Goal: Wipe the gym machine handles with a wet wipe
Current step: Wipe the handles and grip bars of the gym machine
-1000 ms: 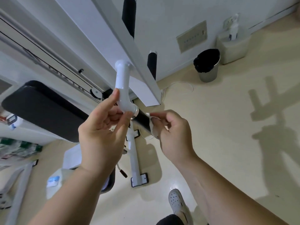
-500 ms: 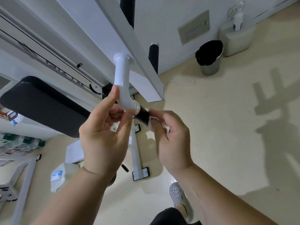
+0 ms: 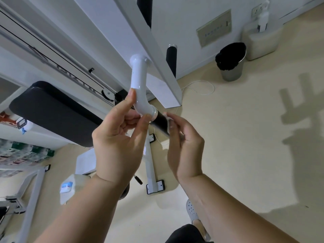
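Observation:
A bent white tube [image 3: 139, 85] hangs from the white machine beam [image 3: 157, 55] and ends in a black handle grip [image 3: 160, 122]. My left hand [image 3: 119, 137] pinches the tube at its elbow, thumb and forefinger around it. My right hand [image 3: 184, 146] curls round the black grip from the right, pressing a white wet wipe [image 3: 169, 121] against it; only the wipe's edge shows past the fingers. Two more black handle grips, one lower [image 3: 171, 58] and one upper [image 3: 144, 9], stick out along the beam.
A black padded seat [image 3: 49, 113] lies at left below the cable and pulley [image 3: 107, 93]. A metal bin with a black liner [image 3: 231, 62] and a pump bottle [image 3: 263, 16] stand by the wall. The machine's floor foot [image 3: 155, 187] and my shoe [image 3: 192, 211] are below.
My right hand has slid up along the black grip toward the tube's elbow and turned, with the wipe now less exposed. My left hand keeps its hold on the tube.

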